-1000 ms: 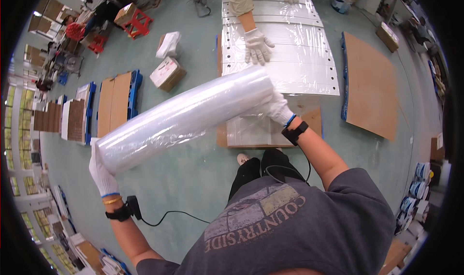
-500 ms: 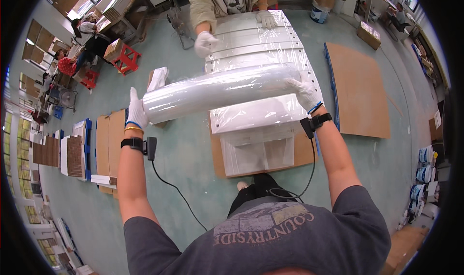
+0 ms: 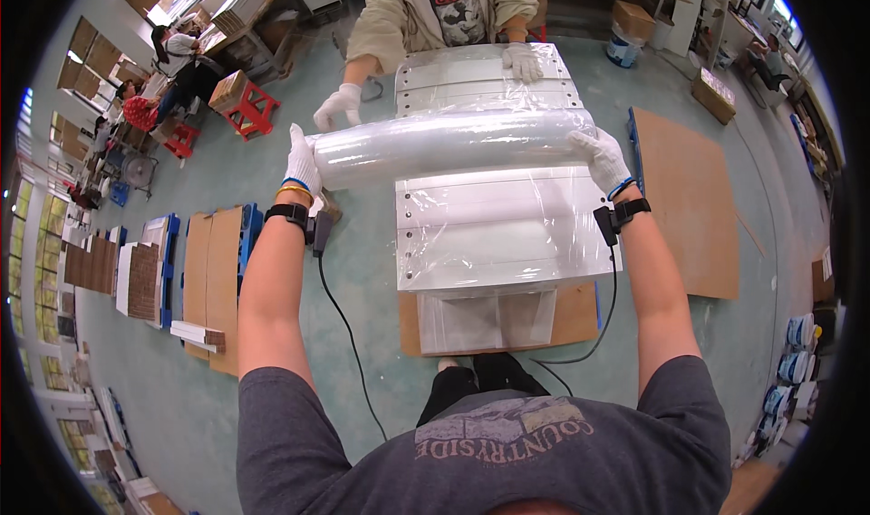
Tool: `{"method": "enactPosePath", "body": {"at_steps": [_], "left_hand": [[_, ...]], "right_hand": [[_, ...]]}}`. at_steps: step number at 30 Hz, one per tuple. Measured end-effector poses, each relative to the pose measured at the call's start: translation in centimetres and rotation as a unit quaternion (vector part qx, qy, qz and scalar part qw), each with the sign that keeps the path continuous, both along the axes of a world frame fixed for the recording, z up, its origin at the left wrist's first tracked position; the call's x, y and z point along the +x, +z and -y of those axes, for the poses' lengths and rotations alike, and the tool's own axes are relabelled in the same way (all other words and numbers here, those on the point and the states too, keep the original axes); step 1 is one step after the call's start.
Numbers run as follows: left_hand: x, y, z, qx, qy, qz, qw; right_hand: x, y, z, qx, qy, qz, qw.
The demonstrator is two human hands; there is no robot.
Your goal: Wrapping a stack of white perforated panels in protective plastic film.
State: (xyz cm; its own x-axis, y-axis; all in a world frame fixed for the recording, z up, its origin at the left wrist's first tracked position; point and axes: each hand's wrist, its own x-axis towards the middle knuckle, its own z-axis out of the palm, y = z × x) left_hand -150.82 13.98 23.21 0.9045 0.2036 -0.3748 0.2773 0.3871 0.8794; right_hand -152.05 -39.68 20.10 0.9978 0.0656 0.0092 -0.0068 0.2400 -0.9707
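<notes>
A wide roll of clear plastic film [image 3: 444, 145] stretches between my hands, nearly level above a stack of long white panels [image 3: 489, 234]. My white-gloved left hand [image 3: 302, 160] is closed on its left end, thumb up. At the other end, my gloved right hand [image 3: 602, 158] grips the roll from the right. Shiny, wrinkled film covers the panels' top, and small dark holes line their sides. Across the stack, a person's gloved hand [image 3: 523, 62] rests on the far end; their other gloved hand [image 3: 338, 106] hovers just beyond the roll's left end.
Brown cardboard [image 3: 684, 198] lies on a blue pallet to the right. Under the stack's near end sits a film-wrapped block [image 3: 485, 323] on cardboard. Pallets with cardboard sheets [image 3: 213, 279] stand at left. A red stool [image 3: 246, 115] bears a box further back, near seated people.
The roll has swung from a slant to nearly level, its left end moving away from me. The other person's hand at left has come off the stack's edge and moved outward.
</notes>
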Motion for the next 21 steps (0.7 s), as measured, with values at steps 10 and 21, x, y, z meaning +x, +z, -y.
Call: {"method": "enactPosePath", "body": {"at_steps": [10,21], "left_hand": [[0.6,0.8,1.8,0.027,0.016,-0.036,0.999],[1.3,-0.8,-0.6,0.029,0.01,-0.031,0.999]], "right_hand": [[1.0,-0.4,0.3,0.0,0.001,-0.008,1.0],[2.0,-0.6,-0.4,-0.01,0.005,-0.018,1.0]]}}
